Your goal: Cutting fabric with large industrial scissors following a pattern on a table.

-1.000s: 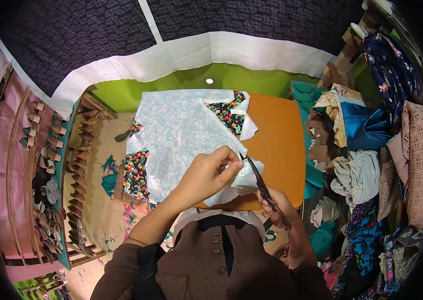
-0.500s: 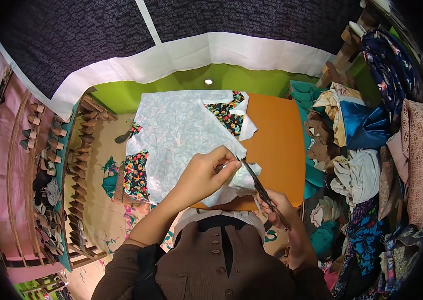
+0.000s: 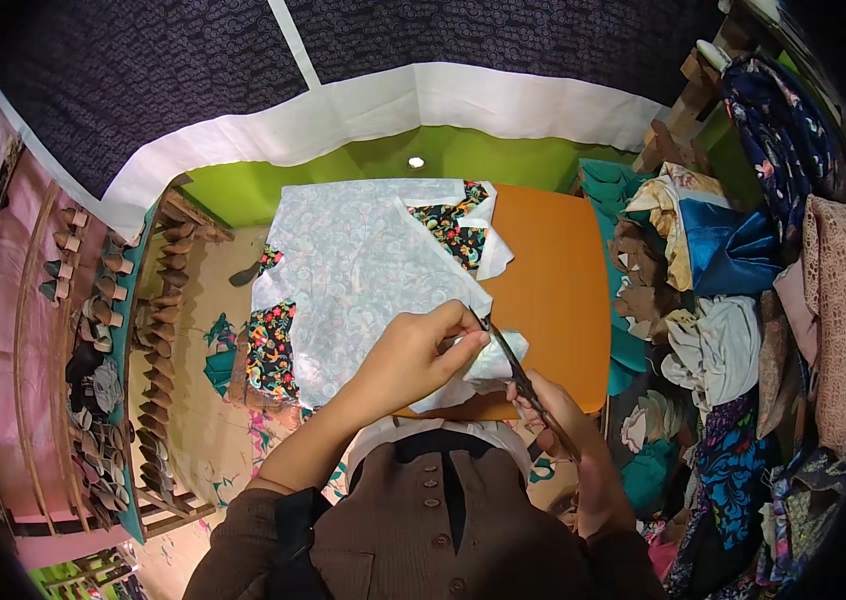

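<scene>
A large piece of fabric [image 3: 348, 260], pale on the upturned side with a faint pattern showing through, lies over an orange-brown tabletop [image 3: 553, 290]. Its dark floral face [image 3: 273, 350] shows at the left edge and near the far right corner. My left hand [image 3: 428, 350] pinches the cloth at its near right edge, fingers closed. In my right hand [image 3: 548, 410] is a pair of dark scissors [image 3: 521, 375], pointing away from me. The tips of the blades meet the cloth edge just beside my left fingers. How far the blades are apart is hard to tell.
Racks with rows of shoe forms [image 3: 158, 350] stand at the left. Heaped fabrics [image 3: 718, 340] crowd the right side, close to the table. A dark patterned curtain with a white border [image 3: 363, 105] hangs at the back. Cloth scraps [image 3: 223, 360] lie on the floor.
My left hand has shifted slightly down and right along the cloth edge. The scissors have moved a little with it, their tips still at the cloth.
</scene>
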Tool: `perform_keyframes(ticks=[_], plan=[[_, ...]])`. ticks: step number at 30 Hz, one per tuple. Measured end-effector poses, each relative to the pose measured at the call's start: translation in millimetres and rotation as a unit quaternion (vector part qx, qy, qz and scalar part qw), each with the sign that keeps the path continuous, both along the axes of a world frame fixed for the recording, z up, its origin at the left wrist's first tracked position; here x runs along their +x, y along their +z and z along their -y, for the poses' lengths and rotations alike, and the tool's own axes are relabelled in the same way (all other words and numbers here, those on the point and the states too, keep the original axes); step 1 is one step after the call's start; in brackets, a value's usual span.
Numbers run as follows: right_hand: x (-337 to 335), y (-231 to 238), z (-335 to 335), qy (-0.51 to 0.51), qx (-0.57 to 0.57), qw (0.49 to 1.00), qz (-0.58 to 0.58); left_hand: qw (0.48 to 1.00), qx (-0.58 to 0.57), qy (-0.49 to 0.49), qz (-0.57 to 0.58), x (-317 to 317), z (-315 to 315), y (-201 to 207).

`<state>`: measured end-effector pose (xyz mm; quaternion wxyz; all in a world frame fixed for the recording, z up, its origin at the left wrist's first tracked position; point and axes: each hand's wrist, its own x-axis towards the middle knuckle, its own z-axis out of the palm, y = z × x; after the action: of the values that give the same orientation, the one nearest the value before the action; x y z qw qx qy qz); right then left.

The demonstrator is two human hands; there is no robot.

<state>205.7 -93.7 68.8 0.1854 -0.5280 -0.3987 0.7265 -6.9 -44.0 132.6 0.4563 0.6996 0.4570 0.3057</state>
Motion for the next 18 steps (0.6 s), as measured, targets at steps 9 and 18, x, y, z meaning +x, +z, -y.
perform_keyframes(ticks=[9, 18], plan=[[5, 6, 2, 0.044, 0.100, 0.994, -0.008, 1.000, -0.005, 0.003, -0.003, 1, 0, 0], [4, 18, 7, -0.016, -0.008, 0.999, -0.036, 0.999, 0.034, 0.014, 0.013, 1, 1, 2]])
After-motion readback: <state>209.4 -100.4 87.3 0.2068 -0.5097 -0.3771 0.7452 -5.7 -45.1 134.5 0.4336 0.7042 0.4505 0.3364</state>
